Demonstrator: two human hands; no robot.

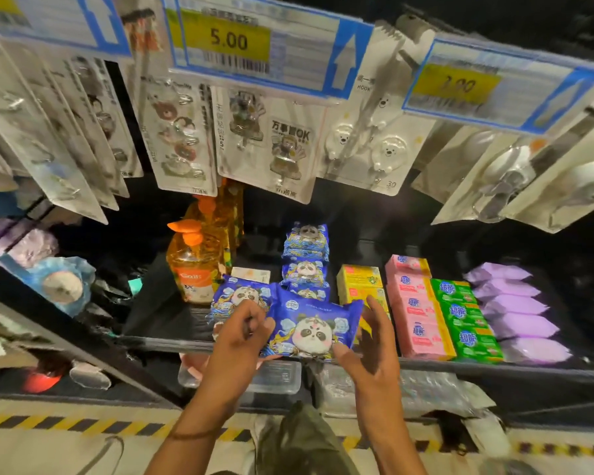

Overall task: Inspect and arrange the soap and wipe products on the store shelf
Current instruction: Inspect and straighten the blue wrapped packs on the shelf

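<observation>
A blue panda wipe pack [314, 329] lies tilted at the front edge of the black shelf [158, 313]. My left hand [239, 341] grips its left edge, fingers curled over it. My right hand [369, 344] touches the pack's right side, thumb at the lower corner and fingers spread upward. A second panda pack [235, 296] lies just behind my left hand, and more panda packs [306, 255] line up toward the back. Right of them stand yellow soap boxes [359, 281], pink soap bars [414, 310], green soap bars [463, 320] and purple wipe packs [515, 313].
Orange pump bottles [194, 265] stand left of the panda packs. Carded hooks [282, 145] and price tags [240, 46] hang low over the shelf. Clear plastic containers [275, 377] sit on the lower shelf. A yellow-black striped floor edge [66, 423] runs below.
</observation>
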